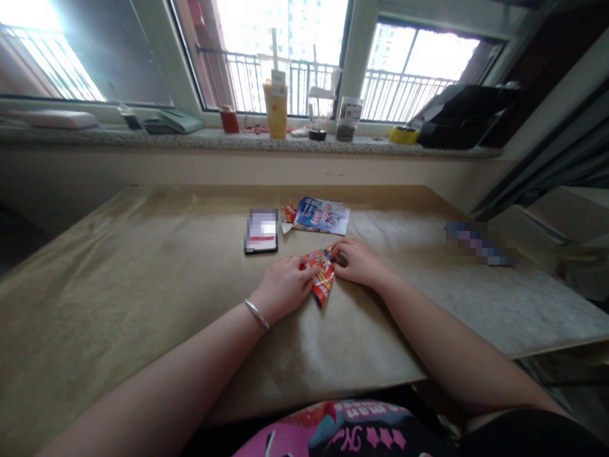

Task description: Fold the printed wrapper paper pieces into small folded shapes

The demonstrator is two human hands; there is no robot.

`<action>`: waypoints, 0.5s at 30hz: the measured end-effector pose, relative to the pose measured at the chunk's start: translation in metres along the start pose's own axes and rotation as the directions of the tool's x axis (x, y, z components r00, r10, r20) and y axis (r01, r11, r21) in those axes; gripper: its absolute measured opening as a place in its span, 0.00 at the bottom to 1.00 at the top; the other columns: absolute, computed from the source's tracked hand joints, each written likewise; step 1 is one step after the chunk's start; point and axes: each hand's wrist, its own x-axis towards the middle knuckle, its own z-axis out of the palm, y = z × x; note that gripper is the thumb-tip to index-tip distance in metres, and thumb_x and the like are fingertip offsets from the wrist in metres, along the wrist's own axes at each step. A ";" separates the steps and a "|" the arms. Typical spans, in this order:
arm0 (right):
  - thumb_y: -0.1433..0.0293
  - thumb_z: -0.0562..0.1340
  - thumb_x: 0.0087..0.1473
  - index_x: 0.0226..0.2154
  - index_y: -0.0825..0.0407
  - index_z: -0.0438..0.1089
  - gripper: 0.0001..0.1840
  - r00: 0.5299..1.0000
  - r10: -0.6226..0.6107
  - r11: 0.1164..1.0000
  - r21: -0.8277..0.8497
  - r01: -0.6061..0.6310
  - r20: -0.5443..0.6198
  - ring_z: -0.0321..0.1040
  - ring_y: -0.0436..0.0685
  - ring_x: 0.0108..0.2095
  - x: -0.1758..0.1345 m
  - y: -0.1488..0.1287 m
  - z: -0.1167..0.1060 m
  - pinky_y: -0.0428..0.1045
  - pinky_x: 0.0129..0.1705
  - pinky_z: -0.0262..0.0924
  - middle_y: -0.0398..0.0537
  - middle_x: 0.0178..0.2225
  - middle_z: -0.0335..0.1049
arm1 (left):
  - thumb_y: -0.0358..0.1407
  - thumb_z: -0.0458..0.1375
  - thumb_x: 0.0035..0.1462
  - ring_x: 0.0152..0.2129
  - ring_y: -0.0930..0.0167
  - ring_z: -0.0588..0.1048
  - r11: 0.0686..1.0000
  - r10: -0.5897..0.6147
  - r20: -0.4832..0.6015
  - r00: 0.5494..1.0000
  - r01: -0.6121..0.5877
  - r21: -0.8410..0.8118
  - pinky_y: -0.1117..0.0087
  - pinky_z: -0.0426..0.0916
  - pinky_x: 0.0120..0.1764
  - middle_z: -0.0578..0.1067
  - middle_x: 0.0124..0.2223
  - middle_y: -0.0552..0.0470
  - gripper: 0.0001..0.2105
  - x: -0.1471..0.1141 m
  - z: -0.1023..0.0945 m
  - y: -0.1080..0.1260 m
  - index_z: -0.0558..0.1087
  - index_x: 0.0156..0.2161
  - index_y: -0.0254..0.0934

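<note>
A folded piece of red printed paper (323, 287), narrowing to a point at its near end, lies between my hands on the table. My left hand (287, 284), with a silver bangle at the wrist, has its fingers closed on the paper's left side. At its upper right edge, my right hand (356, 260) pinches the same sheet with thumb and fingers. Just beyond the hands is a stack of blue printed sheets (321, 216). A small folded red and white paper piece (288, 216) rests against the stack's left side.
A phone or tablet (261, 231), its screen blurred, lies left of the stack. Far right on the table (157, 266) is a blurred bluish item (478, 244). The windowsill (190, 141) carries a yellow drink cup (276, 108), other cups and a black bag-like object (461, 117).
</note>
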 end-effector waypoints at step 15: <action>0.68 0.60 0.45 0.48 0.53 0.65 0.24 0.988 0.147 0.986 -0.071 -0.151 -0.052 0.64 0.63 0.48 0.007 0.004 0.003 0.58 0.50 0.55 0.53 0.47 0.69 | 0.38 0.49 0.61 0.37 0.66 0.69 0.999 -0.006 0.004 1.000 0.006 -0.046 0.64 0.66 0.41 0.70 0.42 0.45 0.15 0.001 0.000 0.000 0.71 0.51 0.45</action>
